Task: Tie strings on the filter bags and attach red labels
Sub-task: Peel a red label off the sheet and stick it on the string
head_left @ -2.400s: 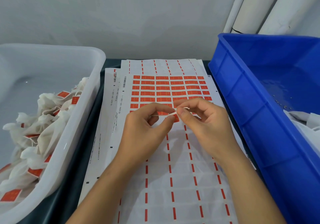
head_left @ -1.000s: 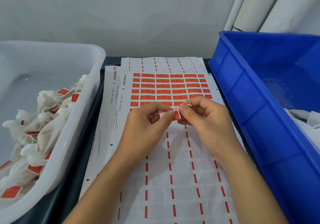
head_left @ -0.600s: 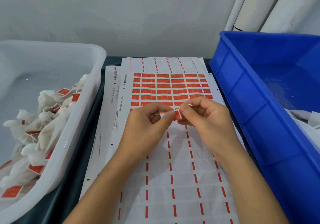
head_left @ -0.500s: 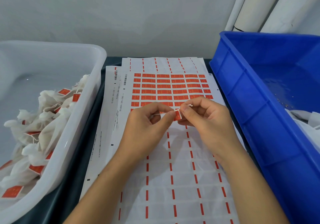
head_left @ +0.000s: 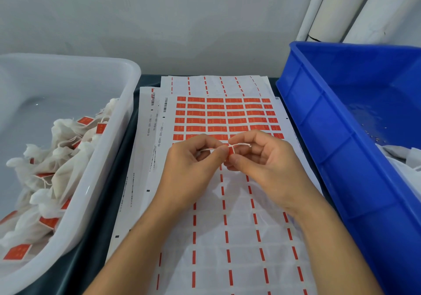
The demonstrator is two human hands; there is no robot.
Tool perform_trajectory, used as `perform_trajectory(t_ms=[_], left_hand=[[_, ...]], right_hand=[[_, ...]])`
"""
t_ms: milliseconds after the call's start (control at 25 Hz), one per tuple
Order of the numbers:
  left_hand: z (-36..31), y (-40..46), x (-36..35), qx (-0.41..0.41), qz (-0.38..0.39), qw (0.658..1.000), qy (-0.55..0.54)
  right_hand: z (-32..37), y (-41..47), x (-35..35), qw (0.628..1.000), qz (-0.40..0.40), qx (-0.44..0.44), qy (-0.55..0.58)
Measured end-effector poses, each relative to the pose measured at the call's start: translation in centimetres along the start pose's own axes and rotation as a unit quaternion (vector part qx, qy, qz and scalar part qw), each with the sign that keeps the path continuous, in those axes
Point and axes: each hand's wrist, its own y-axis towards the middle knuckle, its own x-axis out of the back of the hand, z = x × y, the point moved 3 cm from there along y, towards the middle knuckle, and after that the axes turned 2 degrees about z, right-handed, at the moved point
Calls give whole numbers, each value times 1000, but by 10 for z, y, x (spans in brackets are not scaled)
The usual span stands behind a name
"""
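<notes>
Above the label sheet (head_left: 227, 117), my left hand (head_left: 193, 171) pinches a thin white string (head_left: 241, 144) between thumb and forefinger. My right hand (head_left: 268, 169) pinches a small red label (head_left: 231, 151) that is folded around the string where the two hands meet. A short end of the string sticks out to the right over my right fingers. The sheet carries rows of red labels at its far end; its near part is peeled, with only red dashes left. No filter bag shows in my hands.
A white tub (head_left: 95, 181) on the left holds several white filter bags (head_left: 57, 158) with red labels. A blue crate (head_left: 341, 158) on the right holds some white bags (head_left: 403, 155) in its near corner. White pipes (head_left: 330, 7) stand behind it.
Both hands stay almost still over the sheet. The red label has been turned and folded more tightly onto the string between my fingertips.
</notes>
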Motion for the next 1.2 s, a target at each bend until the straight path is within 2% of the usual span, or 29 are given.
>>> perform_trajectory(t_ms=[320, 480, 1080, 1200], left_hand=[[-2, -3, -2, -1, 35, 999, 15], [-4, -3, -2, -10, 48, 999, 13], [-4, -4, -3, -1, 38, 999, 20], [-4, -4, -2, 2, 28, 999, 18]], right_hand=[[0, -1, 0, 999, 6, -29, 39], [0, -1, -1, 1000, -7, -28, 1], [-2, -1, -4, 999, -14, -25, -19], [-2, -1, -4, 999, -14, -31, 12]])
